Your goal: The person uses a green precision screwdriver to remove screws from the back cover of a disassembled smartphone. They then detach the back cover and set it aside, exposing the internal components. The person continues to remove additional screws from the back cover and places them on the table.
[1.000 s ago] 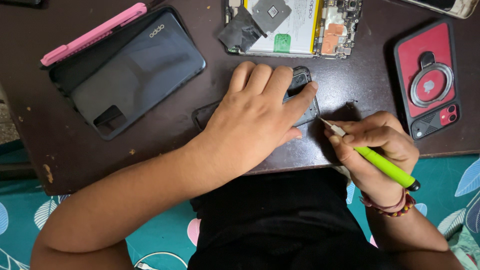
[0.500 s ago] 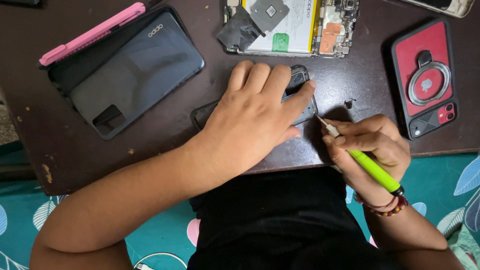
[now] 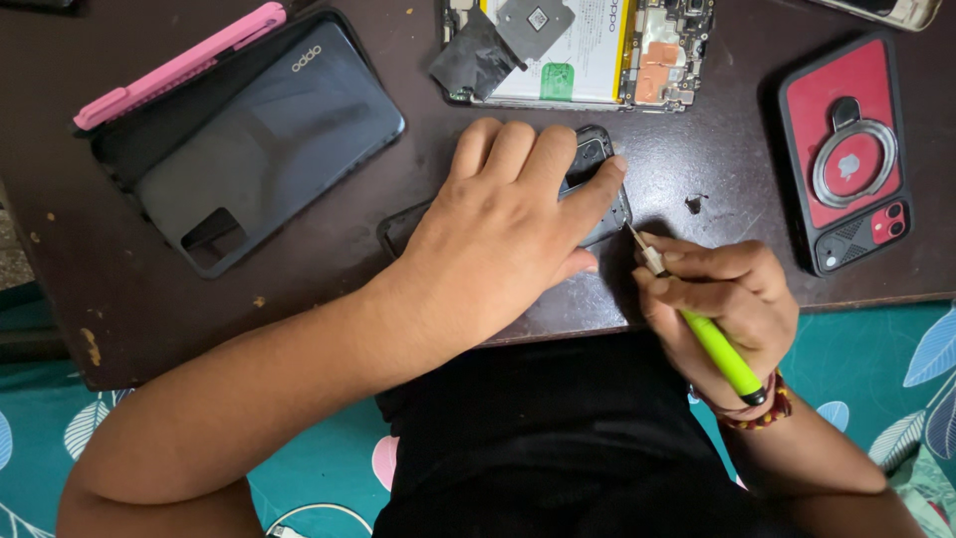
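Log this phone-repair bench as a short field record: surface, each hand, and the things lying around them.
surface: dark brown table
left hand: pressed flat on a dark phone frame
right hand: grips a green-handled screwdriver, tip at the frame's edge
top centre: opened phone, battery and boards exposed
upper left: dark phone back cover, pink tool
right: phone in red ring case

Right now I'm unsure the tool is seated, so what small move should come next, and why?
Probably ease the screwdriver tip a touch further into the frame edge. The right hand holds its tip just at that edge, and the left hand presses the frame flat on the table.
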Available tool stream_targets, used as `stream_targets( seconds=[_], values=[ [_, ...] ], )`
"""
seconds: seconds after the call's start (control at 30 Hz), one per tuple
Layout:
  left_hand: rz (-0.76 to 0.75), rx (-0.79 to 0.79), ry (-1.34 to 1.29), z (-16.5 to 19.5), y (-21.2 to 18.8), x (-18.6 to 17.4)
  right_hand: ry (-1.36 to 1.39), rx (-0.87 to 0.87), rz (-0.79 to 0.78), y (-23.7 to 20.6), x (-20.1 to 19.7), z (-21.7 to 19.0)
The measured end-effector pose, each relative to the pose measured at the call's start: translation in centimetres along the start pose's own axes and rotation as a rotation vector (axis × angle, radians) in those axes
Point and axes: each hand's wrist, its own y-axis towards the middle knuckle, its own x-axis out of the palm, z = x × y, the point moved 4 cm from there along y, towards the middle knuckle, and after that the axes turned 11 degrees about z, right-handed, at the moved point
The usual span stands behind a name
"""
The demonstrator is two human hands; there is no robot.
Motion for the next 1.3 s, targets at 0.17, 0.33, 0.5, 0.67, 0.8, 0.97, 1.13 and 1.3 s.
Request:
stream_targets(
  seconds=[0.17,0.33,0.5,0.67,0.8,0.97,1.13,1.3],
  values=[
    [0.013,-0.011,-0.011,0.09,0.04,0.02,0.011,-0.017,0.043,-0.18,0.11,0.04],
    [0.008,-0.009,-0.005,0.11,-0.04,-0.03,0.019,-0.058,0.048,-0.23,0.42,0.24],
    [0.009,-0.003,-0.002,0.10,-0.03,-0.07,-0.018,-0.087,0.057,-0.40,0.66,0.18],
    [0.005,-0.006,-0.008,0.07,-0.04,0.00,-0.051,-0.076,0.064,-0.60,0.68,0.11],
    [0.018,-0.006,-0.002,0.08,-0.05,0.00,-0.018,-0.061,0.066,-0.56,0.79,0.19],
    [0.008,-0.014,0.004,0.08,-0.05,0.09,-0.039,-0.063,0.077,-0.51,0.86,0.15],
    [0.014,-0.016,0.008,0.10,-0.05,0.03,-0.019,-0.054,0.064,-0.46,0.82,0.14],
    [0.009,-0.012,0.005,0.08,-0.05,0.00,-0.021,-0.049,0.073,-0.46,0.81,0.16]
  ],
)
